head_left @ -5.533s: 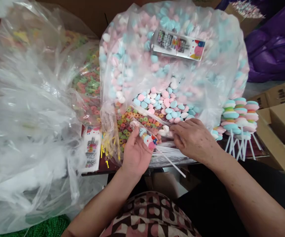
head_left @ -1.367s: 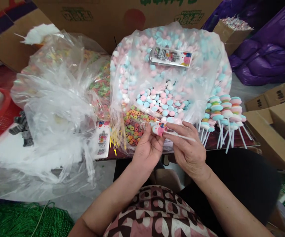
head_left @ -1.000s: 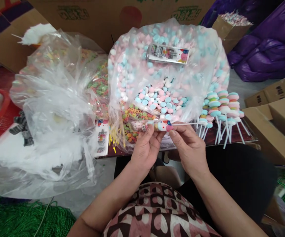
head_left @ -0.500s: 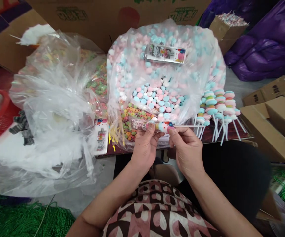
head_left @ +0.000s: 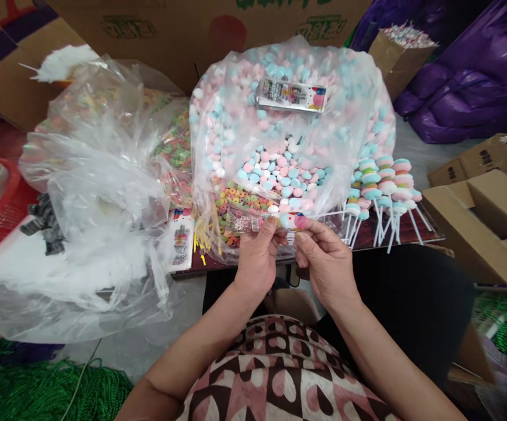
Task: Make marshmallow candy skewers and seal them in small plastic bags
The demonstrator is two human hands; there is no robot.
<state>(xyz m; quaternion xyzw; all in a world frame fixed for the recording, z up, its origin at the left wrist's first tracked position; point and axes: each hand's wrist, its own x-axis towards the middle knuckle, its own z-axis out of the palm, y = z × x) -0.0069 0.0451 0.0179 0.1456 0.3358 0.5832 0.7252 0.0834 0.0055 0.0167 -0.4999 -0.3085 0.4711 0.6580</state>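
Note:
My left hand [head_left: 257,257] is closed round a marshmallow skewer in a printed clear wrapper [head_left: 245,223], thumb on top. The wrapper lies nearly level, its patterned end to the left and its coloured-spot end to the right. At that right end my right hand [head_left: 328,266] pinches the skewer where its white stick [head_left: 330,215] comes out. Just beyond are ring gummies [head_left: 240,199] and loose pink, blue and white marshmallows [head_left: 292,174] in an opened clear bag. Most of the candy inside the wrapper is hidden by print and fingers.
Finished-looking marshmallow skewers [head_left: 387,181] stand in a cluster at right, beside an open cardboard box [head_left: 485,216]. Printed wrappers [head_left: 180,240] lie left of the gummies; another stack [head_left: 292,95] rests on the marshmallow bag. Crumpled plastic [head_left: 104,210] and a red basket [head_left: 5,216] are at left.
Earlier my right hand was at the white marshmallows, away from the skewer; it then came to the stick end. The skewer has turned from slanted to nearly level. My view has shifted too.

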